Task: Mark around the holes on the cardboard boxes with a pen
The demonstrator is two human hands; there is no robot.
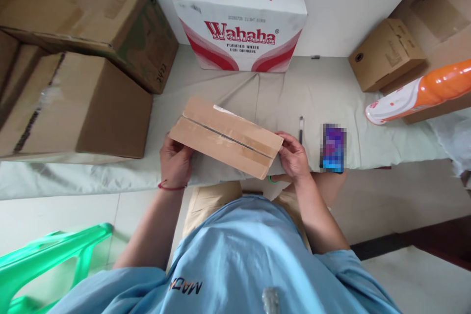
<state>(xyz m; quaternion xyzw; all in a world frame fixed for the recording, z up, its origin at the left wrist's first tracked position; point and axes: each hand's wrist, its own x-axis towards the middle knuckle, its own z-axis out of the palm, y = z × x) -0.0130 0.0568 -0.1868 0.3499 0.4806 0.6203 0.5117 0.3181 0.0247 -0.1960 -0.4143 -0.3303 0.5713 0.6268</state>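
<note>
A small brown cardboard box (224, 140) is between my two hands, tilted so its right end sits lower in view. A dark seam runs along its upper face, with what looks like clear tape over it. A bit of white label shows at its far edge. My left hand (175, 161) grips the left end, its fingers partly hidden under the box. At the right end, my right hand (293, 156) holds the corner, thumb and fingers on the edge. Beside that hand lie a pen (301, 130) and a phone with a blurred screen (333, 148).
Larger cardboard boxes (114, 108) stand at the left. A white and red Wahaha water carton (241, 29) is at the back. On the right are a small carton (386, 54) and an orange-and-white bottle (423, 91). A green plastic stool (55, 250) stands lower left.
</note>
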